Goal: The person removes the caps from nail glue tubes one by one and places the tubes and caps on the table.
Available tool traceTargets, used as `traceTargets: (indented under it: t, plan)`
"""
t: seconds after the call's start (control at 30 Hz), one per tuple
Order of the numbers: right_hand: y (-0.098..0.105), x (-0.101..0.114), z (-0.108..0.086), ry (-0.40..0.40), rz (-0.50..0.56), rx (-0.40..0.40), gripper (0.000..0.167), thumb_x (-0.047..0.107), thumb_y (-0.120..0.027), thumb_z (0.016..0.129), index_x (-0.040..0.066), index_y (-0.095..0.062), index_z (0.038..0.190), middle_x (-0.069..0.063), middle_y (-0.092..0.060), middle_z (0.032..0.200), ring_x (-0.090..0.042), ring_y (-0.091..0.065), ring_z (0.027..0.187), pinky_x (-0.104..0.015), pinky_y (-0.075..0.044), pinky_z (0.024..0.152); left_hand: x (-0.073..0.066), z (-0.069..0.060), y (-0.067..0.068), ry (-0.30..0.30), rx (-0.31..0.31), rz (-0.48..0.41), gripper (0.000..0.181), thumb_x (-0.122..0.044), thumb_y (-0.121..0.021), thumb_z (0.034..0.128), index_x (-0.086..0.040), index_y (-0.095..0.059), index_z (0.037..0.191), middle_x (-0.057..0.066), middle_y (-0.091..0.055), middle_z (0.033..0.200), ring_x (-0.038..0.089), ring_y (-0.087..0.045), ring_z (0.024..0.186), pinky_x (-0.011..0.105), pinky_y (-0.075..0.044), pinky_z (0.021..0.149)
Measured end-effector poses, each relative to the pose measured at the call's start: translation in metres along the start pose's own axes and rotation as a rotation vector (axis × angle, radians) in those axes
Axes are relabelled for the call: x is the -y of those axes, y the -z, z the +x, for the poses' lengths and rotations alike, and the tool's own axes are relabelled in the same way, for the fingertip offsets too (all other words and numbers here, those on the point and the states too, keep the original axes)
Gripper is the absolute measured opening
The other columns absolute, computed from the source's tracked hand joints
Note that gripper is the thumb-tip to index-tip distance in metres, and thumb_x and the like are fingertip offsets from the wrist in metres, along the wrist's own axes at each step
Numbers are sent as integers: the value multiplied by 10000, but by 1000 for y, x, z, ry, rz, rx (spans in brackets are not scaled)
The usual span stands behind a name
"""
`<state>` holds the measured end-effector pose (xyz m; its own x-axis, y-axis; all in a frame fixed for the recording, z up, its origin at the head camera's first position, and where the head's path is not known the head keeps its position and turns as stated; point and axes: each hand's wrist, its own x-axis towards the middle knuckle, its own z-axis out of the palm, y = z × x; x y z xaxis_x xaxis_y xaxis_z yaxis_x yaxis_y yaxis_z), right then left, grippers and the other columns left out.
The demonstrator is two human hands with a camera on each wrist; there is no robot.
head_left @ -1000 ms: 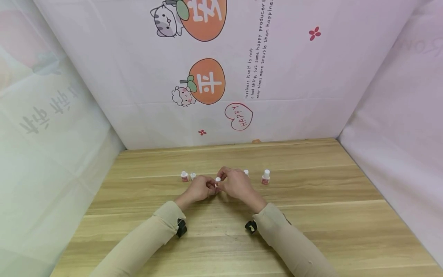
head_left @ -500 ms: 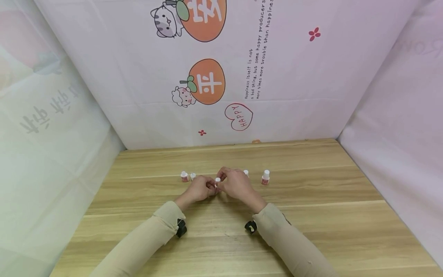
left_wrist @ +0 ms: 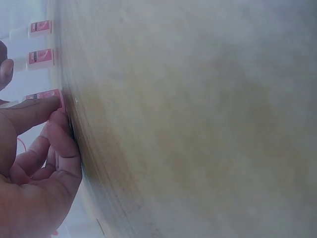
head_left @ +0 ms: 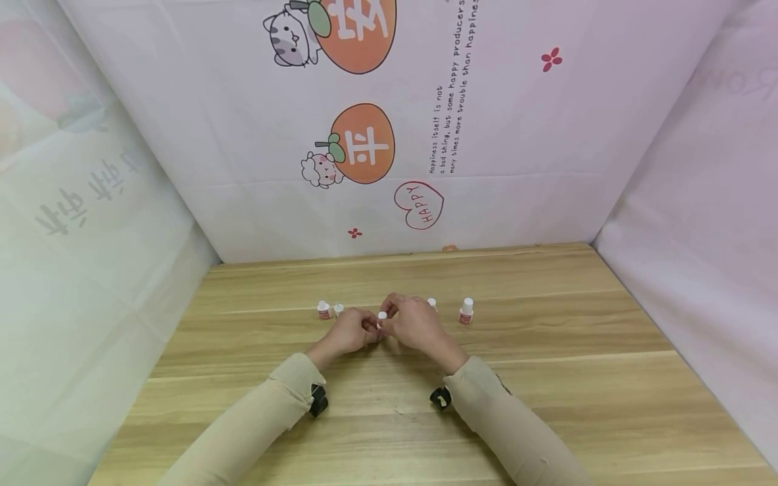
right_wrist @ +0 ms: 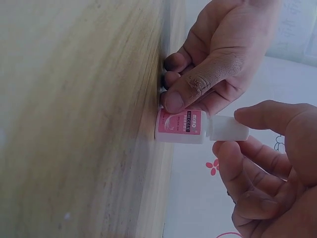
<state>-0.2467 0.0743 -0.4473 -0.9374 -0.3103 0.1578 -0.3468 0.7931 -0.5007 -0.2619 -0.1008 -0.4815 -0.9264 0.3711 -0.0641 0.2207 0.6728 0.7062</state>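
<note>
A small nail glue bottle [right_wrist: 181,126] with a pink label stands upright on the table, between the two hands. My left hand [head_left: 351,329] holds its body near the base, the thumb lying against the label edge in the right wrist view. My right hand [head_left: 416,322] pinches the bottle's white cap [right_wrist: 228,129] between thumb and fingers. The cap sits on the bottle's neck. In the left wrist view the left fingers cover part of the held bottle [left_wrist: 44,95].
On the wooden table [head_left: 389,418], two similar bottles stand left of the hands, one at the far left [head_left: 325,310] and one partly hidden bottle [head_left: 339,310]. Two more are to the right: a partly covered bottle [head_left: 432,303] and a fully visible bottle [head_left: 466,311]. A printed cloth [head_left: 498,135] hangs behind.
</note>
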Motion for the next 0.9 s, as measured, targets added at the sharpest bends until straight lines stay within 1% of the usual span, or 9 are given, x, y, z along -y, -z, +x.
traceTargets:
  t: [0.23,0.43,0.6,0.73,0.9]
  plan:
    - [0,1,0,-24,3,3,165,294,-755,863,216,-681,989,70,-736,924,-166,-640,858,-339,-481,743,2,0,0,-9,4,3,141,-10,-701,832,-45,-748,960,34,-732,820,73,-607,722,208,-489,658]
    - [-2,0,0,-21,-6,2,136,289,-745,871,230,-674,971,83,-735,914,-156,-633,850,-329,-476,736,3,1,-1,-11,7,1,139,-17,-714,836,-39,-750,969,43,-734,819,69,-605,707,201,-489,640]
    - [-2,0,0,-18,-15,0,156,290,-745,869,226,-678,994,74,-732,923,-158,-634,842,-330,-480,732,4,1,-1,-13,0,2,136,-13,-714,832,-36,-748,962,43,-733,817,73,-606,708,201,-487,642]
    - [-2,-1,0,-18,-18,-12,160,305,-759,860,224,-677,970,79,-724,893,-151,-626,812,-330,-475,719,4,0,-1,-19,1,1,144,-3,-702,829,-33,-747,963,46,-732,816,78,-608,712,207,-490,645]
    - [-2,-1,1,-17,-20,-8,145,297,-753,866,228,-675,967,89,-725,898,-135,-612,798,-314,-467,710,4,2,0,-5,4,9,156,5,-685,833,-39,-748,968,42,-732,823,75,-605,716,200,-487,651]
